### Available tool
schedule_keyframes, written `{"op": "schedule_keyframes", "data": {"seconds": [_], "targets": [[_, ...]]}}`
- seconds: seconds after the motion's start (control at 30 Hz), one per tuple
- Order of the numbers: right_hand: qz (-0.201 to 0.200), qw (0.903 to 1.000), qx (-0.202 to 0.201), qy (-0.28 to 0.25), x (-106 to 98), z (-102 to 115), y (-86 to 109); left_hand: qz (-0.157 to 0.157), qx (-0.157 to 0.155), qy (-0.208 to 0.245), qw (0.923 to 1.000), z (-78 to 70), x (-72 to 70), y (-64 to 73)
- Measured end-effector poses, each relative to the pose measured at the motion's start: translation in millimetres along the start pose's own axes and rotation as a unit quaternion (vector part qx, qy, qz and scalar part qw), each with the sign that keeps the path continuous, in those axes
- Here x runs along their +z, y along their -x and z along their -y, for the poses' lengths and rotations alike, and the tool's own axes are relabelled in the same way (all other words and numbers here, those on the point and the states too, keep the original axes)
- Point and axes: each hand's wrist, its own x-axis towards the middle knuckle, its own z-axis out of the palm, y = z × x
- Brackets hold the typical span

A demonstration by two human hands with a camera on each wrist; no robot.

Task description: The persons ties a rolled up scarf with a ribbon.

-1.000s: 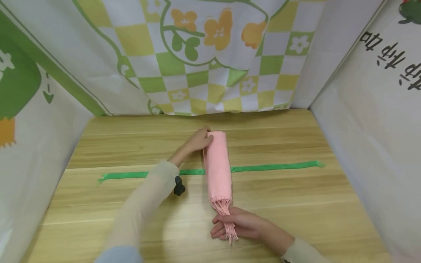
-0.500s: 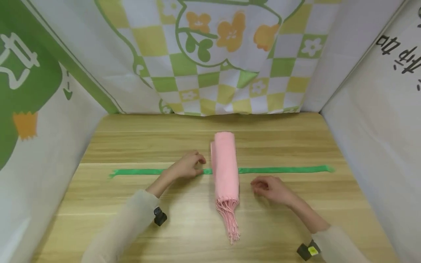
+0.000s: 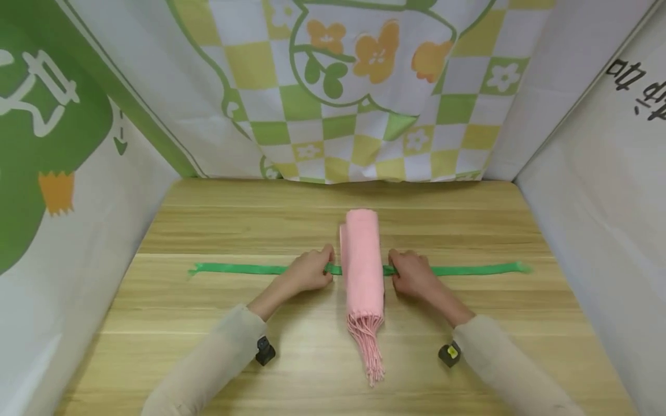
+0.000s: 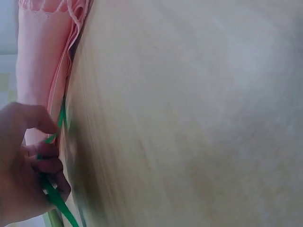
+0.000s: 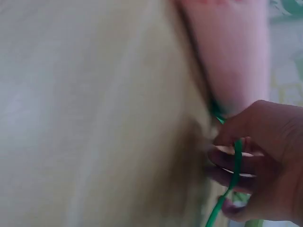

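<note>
A rolled pink scarf (image 3: 364, 263) lies lengthwise on the table, its fringe (image 3: 368, 349) pointing toward me. A green ribbon (image 3: 478, 270) runs crosswise beneath it, both ends spread out on the tabletop. Just left of the roll, my left hand (image 3: 311, 270) pinches the ribbon; in the left wrist view the green strip (image 4: 59, 203) passes through its curled fingers. On the other side my right hand (image 3: 413, 274) grips the ribbon close to the scarf, and the right wrist view shows the strip (image 5: 236, 165) threaded across its fingers. The scarf covers the ribbon's middle.
The wooden table (image 3: 250, 219) is bounded at the back by a checkered cloth (image 3: 364, 133). Printed white sheets form a left wall (image 3: 104, 219) and a right wall (image 3: 588, 185). Small black cameras (image 3: 265, 351) sit at both wrists.
The left hand let go of the scarf's far end and came nearer to the ribbon. The right hand left the fringe and moved up. Both now hold the ribbon beside the scarf.
</note>
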Motion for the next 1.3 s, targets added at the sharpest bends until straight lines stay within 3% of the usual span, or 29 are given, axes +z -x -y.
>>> {"op": "schedule_keyframes", "data": {"seconds": [0.13,0.23,0.37,0.5,0.67,0.8,0.9,1.03,1.17,1.2,1.3], "targets": [[0.008,0.9997,0.011,-0.018,-8,-4,0.6,-0.044,-0.010,-0.009,0.9989,-0.6,-2.9,5.2],[-0.056,0.9978,0.035,-0.009,-5,-5,1.7,-0.101,-0.015,-0.035,0.9942,-1.5,-3.3,6.9],[-0.142,0.9857,0.087,-0.025,2,0,0.9,-0.147,-0.069,-0.040,0.9859,-3.6,-1.7,6.2],[-0.193,0.9721,0.122,-0.053,10,9,-1.7,-0.176,-0.135,0.007,0.9749,-7.5,3.2,5.5],[-0.216,0.9510,0.182,-0.126,20,18,-2.0,-0.229,-0.170,0.071,0.9558,-15.9,8.1,5.8],[-0.215,0.9150,0.228,-0.254,29,26,-3.7,-0.211,-0.193,0.089,0.9541,-21.0,7.0,8.8],[-0.204,0.8687,0.255,-0.372,35,31,-5.4,-0.165,-0.210,0.131,0.9548,-22.1,6.5,11.4],[-0.200,0.8126,0.269,-0.477,38,39,-5.2,-0.134,-0.203,0.217,0.9452,-22.6,10.8,11.3],[-0.218,0.7871,0.253,-0.518,38,46,-1.3,-0.132,-0.185,0.299,0.9269,-26.8,17.6,9.1],[-0.221,0.7774,0.249,-0.533,38,48,-0.4,-0.134,-0.185,0.319,0.9198,-28.3,19.1,8.7],[-0.232,0.7397,0.226,-0.590,38,53,2.0,-0.146,-0.180,0.395,0.8890,-32.6,22.0,7.2]]}}
